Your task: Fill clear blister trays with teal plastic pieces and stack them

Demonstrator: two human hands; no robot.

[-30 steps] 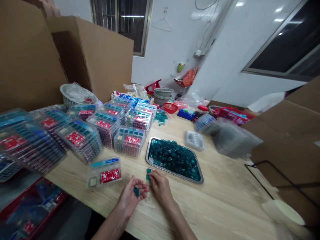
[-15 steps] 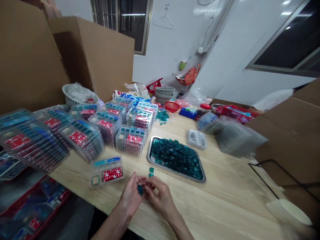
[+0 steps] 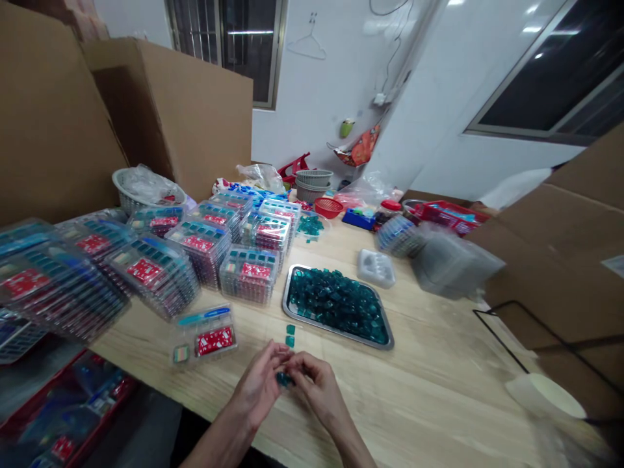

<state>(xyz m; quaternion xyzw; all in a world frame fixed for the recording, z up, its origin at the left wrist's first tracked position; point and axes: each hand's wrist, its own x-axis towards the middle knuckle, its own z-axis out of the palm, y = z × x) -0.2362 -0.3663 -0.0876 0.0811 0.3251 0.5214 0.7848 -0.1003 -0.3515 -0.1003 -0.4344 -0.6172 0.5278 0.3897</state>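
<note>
My left hand (image 3: 258, 385) and my right hand (image 3: 316, 388) meet at the near edge of the wooden table (image 3: 439, 390). Together their fingers pinch a small teal tile (image 3: 283, 378). Two more teal tiles (image 3: 290, 335) lie on the table just beyond my fingers. Behind them is a metal tray (image 3: 385, 341) heaped with teal tiles. A clear plastic case (image 3: 203, 335) with a red card and a blue pen lies to the left of my hands.
Stacks of filled clear cases (image 3: 160, 266) cover the left of the table. Cardboard boxes (image 3: 175, 110) stand behind them and at the right (image 3: 560, 260). An empty clear insert (image 3: 375, 268), baskets (image 3: 316, 182) and bags sit at the back. A white cup (image 3: 543, 398) is near right.
My left hand, which lay palm-up with a tile in it, has closed toward my right hand. Both hands now pinch the tile together, nearer to me than the two tiles left on the table.
</note>
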